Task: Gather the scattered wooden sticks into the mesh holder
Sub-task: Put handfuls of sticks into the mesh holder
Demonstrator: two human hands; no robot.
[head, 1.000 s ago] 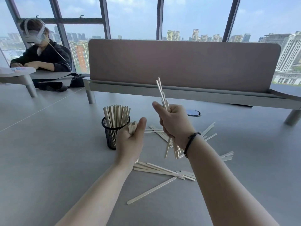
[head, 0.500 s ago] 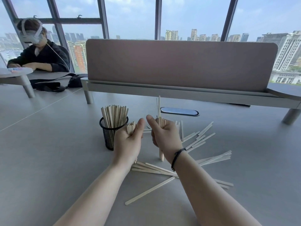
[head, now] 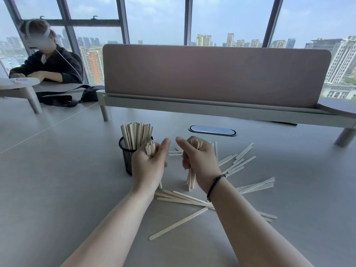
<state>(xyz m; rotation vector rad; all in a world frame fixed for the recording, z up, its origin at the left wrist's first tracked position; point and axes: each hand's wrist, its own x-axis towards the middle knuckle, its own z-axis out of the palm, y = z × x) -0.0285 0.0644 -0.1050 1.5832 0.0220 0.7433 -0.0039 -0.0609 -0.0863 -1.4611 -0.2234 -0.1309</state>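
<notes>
A black mesh holder (head: pixel 126 157) stands left of centre on the grey table, packed with upright wooden sticks (head: pixel 136 134). My left hand (head: pixel 148 166) grips a small upright bundle of sticks (head: pixel 150 149) right beside the holder. My right hand (head: pixel 200 162) grips another upright bundle (head: pixel 191 180), with its lower ends touching the table. Several loose sticks (head: pixel 240 162) lie scattered to the right and in front of both hands, and one long stick (head: pixel 178 223) lies nearest to me.
A brown divider panel (head: pixel 212 74) on a raised shelf crosses the back of the table. A cable port (head: pixel 212 130) sits behind the hands. A person (head: pixel 48 62) with a headset sits at the far left, next to a black bag (head: pixel 77 97).
My right hand has come down from a raised position and stood its bundle on the table, the sticks now squared together. My left hand has barely moved.
</notes>
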